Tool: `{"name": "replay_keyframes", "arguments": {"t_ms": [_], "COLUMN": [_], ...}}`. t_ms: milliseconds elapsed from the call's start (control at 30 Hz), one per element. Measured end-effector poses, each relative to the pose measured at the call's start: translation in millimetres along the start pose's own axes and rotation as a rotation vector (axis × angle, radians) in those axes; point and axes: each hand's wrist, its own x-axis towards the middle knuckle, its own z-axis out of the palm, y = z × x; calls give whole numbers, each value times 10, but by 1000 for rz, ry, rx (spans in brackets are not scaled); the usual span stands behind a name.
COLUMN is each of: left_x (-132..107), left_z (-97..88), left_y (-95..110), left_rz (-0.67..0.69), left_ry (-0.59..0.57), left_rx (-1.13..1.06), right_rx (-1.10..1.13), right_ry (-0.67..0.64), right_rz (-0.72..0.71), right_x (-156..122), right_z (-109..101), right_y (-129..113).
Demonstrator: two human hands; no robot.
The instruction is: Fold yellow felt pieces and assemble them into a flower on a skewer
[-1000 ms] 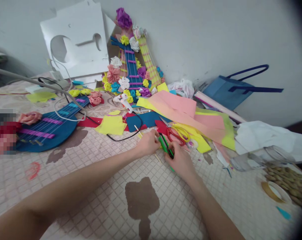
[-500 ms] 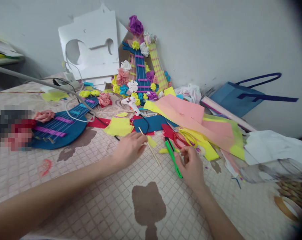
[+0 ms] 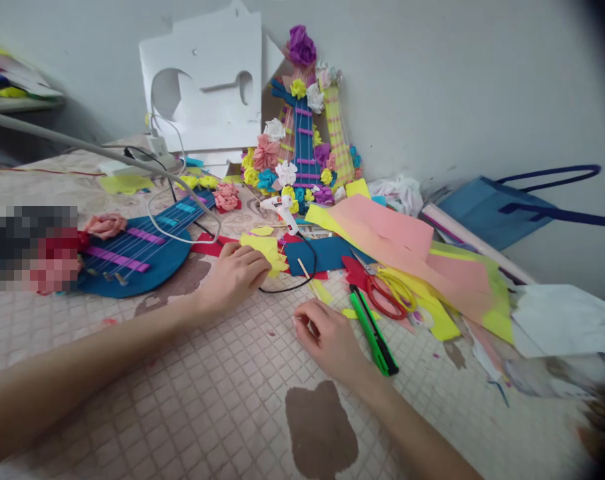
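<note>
My left hand [image 3: 235,277] rests on the table with its fingers curled onto a piece of yellow paper [image 3: 267,248]. My right hand [image 3: 327,337] is closed in a pinch at the near end of a thin wooden stick [image 3: 306,273], which slants away toward the blue felt [image 3: 327,253]. A green utility knife [image 3: 375,330] lies loose on the table just right of my right hand. Red-handled scissors [image 3: 382,293] and yellow ones lie beyond the knife on the paper pile.
Pink and yellow-green paper sheets [image 3: 397,233] spread to the right. A glue gun [image 3: 282,208] with a black cord, a blue felt guitar [image 3: 142,250], flower-decorated guitars [image 3: 302,147] against the wall, white foam board [image 3: 207,87] and a blue bag [image 3: 487,203] surround the work spot.
My right hand let go of the green knife, which now lies on the table, and moved left to the stick. My left hand released the stick and moved left onto the yellow paper.
</note>
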Motion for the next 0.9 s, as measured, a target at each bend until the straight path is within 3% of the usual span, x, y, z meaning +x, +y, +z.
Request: {"name": "replay_keyframes", "arguments": {"t_ms": [100, 200, 367, 600, 700, 900], "left_x": [-137, -266, -332, -357, -347, -336], "left_z": [-134, -189, -117, -123, -144, -129], "left_y": [94, 164, 209, 288, 276, 217], "left_rz": [85, 243, 276, 244, 253, 236], "left_ry": [79, -52, -274, -296, -340, -321], "left_rx": [-304, -493, -502, -524, -549, -548], "right_rx": [76, 115, 19, 52, 88, 59], "right_ry": [140, 231, -35, -125, -174, -193], "right_rz": [131, 155, -51, -39, -34, -76], "right_x": [-114, -187, -166, -164, -166, -139], "right_z": [76, 111, 79, 21, -17, -42], "right_y": [61, 88, 74, 68, 91, 92]}}
